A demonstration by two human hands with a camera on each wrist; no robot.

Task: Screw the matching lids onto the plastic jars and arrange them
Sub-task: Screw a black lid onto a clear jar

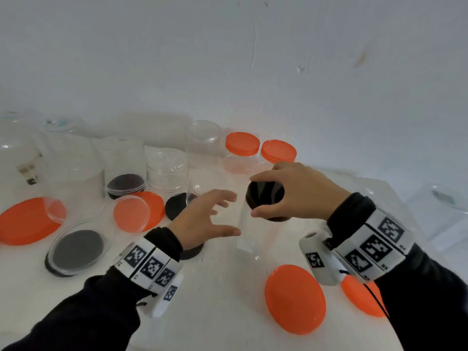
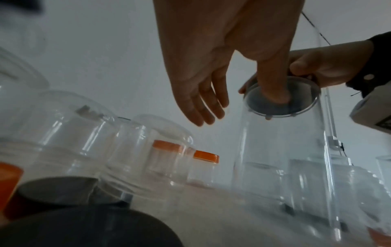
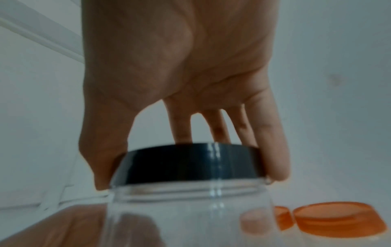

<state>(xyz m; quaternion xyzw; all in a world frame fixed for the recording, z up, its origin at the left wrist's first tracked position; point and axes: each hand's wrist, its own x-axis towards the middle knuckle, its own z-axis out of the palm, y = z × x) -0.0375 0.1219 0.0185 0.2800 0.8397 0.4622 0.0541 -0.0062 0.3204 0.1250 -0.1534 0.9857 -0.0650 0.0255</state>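
A white table (image 1: 228,287) against a pale wall holds a scatter of clear plastic jars and loose lids, with one tall clear jar (image 1: 255,236) standing upright near the middle as the landmark. Left of and behind this jar stand at least five uncapped clear jars, their exact number hard to fix because the plastic blurs together. Just behind it stand two capped jars (image 1: 241,155) with orange lids. Four loose orange lids lie flat — a large one (image 1: 27,221) and a smaller one (image 1: 141,211) well to its left, and two (image 1: 295,298) near its front right. At least three loose black lids lie to its left, one (image 1: 177,206) just behind the left wrist. The right hand (image 1: 298,191) reaches in from the right, palm down, thumb and fingers curled round the black lid (image 1: 264,196) that sits on the tall jar's mouth. The left hand (image 1: 205,216) hovers just left of the jar — fingers spread wide and relaxed, thumb pointing at its wall, holding nothing; whether it touches the jar is unclear.
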